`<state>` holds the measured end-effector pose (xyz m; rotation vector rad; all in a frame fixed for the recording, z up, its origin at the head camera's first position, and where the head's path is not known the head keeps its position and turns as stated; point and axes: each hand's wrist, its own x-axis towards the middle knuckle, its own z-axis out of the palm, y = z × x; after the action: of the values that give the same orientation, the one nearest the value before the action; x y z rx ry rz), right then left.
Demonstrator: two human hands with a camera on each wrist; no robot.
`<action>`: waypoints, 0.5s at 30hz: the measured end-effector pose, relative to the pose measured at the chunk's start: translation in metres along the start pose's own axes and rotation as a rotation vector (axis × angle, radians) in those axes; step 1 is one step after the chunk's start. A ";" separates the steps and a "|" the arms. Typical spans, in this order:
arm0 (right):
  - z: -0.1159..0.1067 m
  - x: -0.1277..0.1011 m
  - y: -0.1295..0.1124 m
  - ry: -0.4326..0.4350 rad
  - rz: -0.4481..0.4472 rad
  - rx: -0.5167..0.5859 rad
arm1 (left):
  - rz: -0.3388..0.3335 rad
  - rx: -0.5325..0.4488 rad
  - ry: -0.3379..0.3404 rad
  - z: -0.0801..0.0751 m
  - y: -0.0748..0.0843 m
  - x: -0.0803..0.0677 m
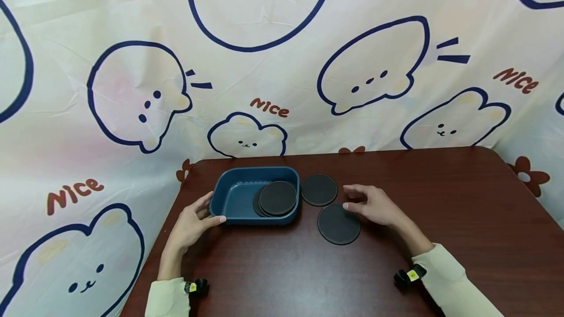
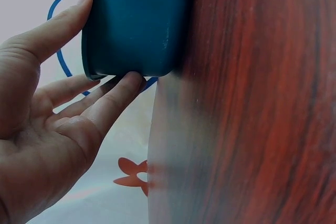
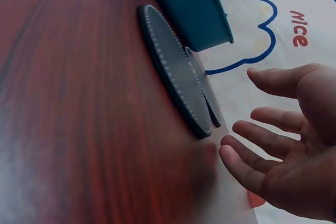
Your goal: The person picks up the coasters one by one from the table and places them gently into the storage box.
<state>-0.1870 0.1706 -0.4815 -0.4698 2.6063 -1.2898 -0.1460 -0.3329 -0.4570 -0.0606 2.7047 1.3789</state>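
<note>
A blue rectangular tray (image 1: 238,220) sits near the table's far left. My left hand (image 1: 190,224) holds its near left corner, thumb at the rim and fingers against the end wall (image 2: 131,24). Inside, at the right end, a round black coaster (image 1: 278,198) overlaps another black coaster (image 1: 256,203) beneath it. Two more lie on the table: a far coaster (image 1: 319,190) beside the tray and a near coaster (image 1: 338,225), whose stitched edge shows in the right wrist view. My right hand (image 1: 373,204) hovers just right of these, fingers apart and holding nothing.
The dark brown wooden table (image 1: 462,209) extends to the right and toward me. Behind it hangs a pale cloth (image 1: 299,82) printed with cartoon bears. Small black devices with yellow labels, a left one (image 1: 198,287) and a right one (image 1: 411,275), are at my wrists.
</note>
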 end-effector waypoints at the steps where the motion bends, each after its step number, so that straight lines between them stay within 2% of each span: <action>1: 0.001 -0.001 0.001 -0.006 -0.017 -0.012 | 0.002 0.001 0.000 0.000 0.000 0.000; 7: 0.003 -0.003 0.002 -0.033 -0.097 -0.077 | 0.012 0.003 0.003 0.000 0.001 0.003; 15: 0.017 -0.008 -0.005 -0.022 -0.113 -0.206 | 0.007 0.002 0.002 0.000 -0.002 0.000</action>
<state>-0.1733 0.1583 -0.4872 -0.6697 2.7426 -1.0437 -0.1455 -0.3337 -0.4582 -0.0528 2.7101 1.3790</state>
